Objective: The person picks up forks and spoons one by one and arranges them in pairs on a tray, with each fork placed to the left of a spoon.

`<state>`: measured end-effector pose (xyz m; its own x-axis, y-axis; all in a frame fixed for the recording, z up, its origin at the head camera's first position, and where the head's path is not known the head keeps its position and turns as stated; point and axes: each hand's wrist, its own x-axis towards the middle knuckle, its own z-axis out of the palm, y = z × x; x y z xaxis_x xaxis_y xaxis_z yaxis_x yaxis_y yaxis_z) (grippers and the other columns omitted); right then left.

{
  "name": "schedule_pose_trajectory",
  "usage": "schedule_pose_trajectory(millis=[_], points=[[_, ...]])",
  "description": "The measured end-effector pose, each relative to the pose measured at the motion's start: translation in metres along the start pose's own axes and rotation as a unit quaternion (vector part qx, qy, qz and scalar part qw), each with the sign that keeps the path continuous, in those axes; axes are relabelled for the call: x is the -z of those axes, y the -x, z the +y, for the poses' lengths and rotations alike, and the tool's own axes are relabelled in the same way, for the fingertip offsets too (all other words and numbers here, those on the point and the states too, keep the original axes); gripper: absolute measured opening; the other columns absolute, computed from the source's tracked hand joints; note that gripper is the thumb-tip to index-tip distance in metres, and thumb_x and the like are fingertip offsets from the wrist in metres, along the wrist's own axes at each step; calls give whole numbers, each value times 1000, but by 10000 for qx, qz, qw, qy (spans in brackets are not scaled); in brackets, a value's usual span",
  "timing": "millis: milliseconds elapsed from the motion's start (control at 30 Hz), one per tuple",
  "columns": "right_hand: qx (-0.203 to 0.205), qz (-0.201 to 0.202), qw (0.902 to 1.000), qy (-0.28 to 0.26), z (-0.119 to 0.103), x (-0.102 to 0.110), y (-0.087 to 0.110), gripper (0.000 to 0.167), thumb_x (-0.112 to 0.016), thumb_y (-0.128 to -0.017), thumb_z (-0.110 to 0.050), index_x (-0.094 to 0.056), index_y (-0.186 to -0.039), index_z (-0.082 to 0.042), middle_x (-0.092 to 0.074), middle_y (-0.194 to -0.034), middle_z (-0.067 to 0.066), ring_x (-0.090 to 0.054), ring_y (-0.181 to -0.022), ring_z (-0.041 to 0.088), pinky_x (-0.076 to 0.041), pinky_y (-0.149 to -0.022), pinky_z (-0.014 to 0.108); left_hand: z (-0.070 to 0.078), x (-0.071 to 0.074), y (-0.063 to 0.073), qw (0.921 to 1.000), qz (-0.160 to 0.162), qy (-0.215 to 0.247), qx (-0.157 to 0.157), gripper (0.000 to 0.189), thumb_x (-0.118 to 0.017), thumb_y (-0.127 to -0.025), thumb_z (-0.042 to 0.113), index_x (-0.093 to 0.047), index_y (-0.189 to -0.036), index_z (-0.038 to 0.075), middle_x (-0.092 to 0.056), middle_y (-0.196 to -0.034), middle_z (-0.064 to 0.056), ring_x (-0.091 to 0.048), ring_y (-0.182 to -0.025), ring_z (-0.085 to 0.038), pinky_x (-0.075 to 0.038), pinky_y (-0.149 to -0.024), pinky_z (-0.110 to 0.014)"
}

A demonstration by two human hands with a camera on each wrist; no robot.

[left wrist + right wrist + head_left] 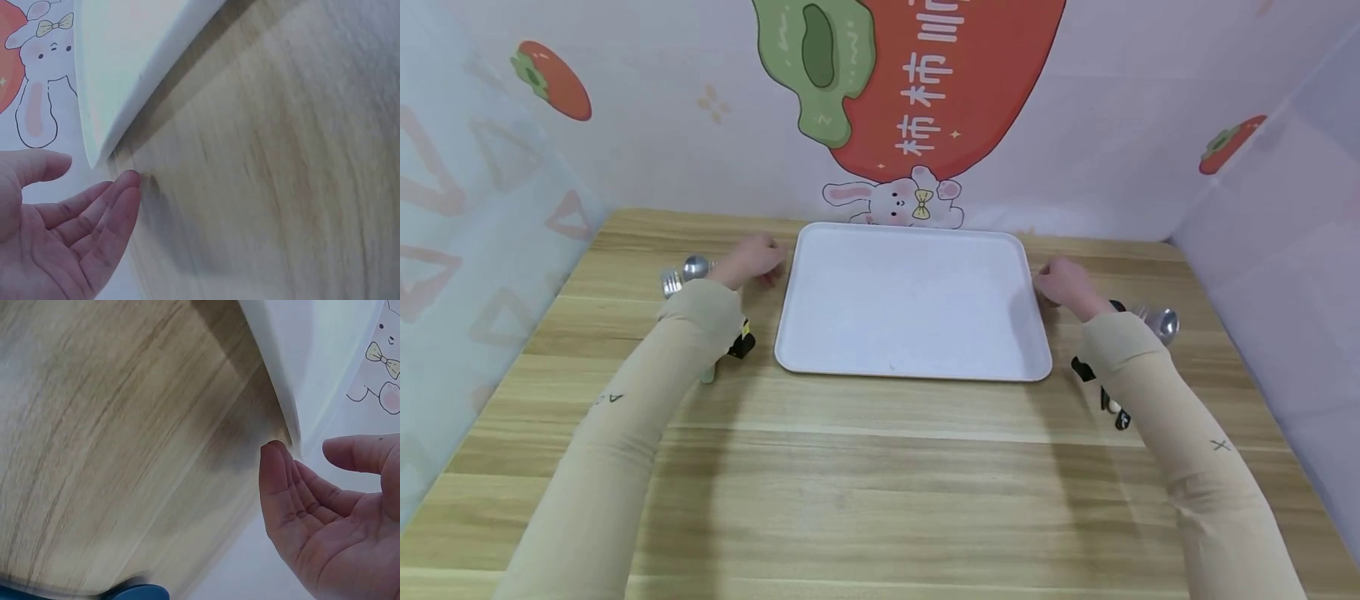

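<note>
A shallow white rectangular tray lies on the wooden table between the two hands. My left hand is beside the tray's left edge, toward the far corner. In the left wrist view the left hand has its thumb apart from loosely bent fingers, nothing between them, just off the tray's corner. On the opposite side, my right hand is by the tray's right edge. The right wrist view shows the right hand with thumb and fingers apart and nothing held, fingertips close to the tray's rim.
Left of the tray, a fork and a spoon lie partly behind the left sleeve. Another spoon lies by the right sleeve. A blue rounded object shows at the right wrist view's bottom. A printed backdrop stands behind the table.
</note>
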<state>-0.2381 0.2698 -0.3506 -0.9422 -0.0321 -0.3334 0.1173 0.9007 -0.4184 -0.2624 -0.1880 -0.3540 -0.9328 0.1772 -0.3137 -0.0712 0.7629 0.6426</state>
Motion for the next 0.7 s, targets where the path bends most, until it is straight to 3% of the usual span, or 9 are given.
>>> schedule_pose_trajectory(millis=[267,567,700], points=[[-198,-473,9981,-331,-1,-7,-2,30,-36,-89,-11,-52,-98,13,-56,-85,19,-58,-73,25,-51,-65,35,-2,-6,-7,9976,-297,546,314,28,-40,-94,16,-53,-87,-7,-57,-72,-12,-58,-60,-19,-54,-60,-31],[-286,-597,9969,-434,-1,-9,-4,18,-36,-87,-8,-47,-89,6,-50,-78,14,-51,-61,18,-47,-54,28,-1,-11,-10,9908,-709,924,696,27,-40,-95,13,-54,-92,-10,-58,-70,-10,-58,-56,-16,-55,-56,-28],[-397,-588,9957,-588,-2,-9,-4,24,-36,-86,-5,-47,-100,12,-50,-85,17,-54,-68,20,-51,-58,29,0,-14,-9,9917,-727,763,742,21,-40,-91,9,-52,-92,-8,-56,-75,-12,-58,-58,-16,-55,-58,-28]])
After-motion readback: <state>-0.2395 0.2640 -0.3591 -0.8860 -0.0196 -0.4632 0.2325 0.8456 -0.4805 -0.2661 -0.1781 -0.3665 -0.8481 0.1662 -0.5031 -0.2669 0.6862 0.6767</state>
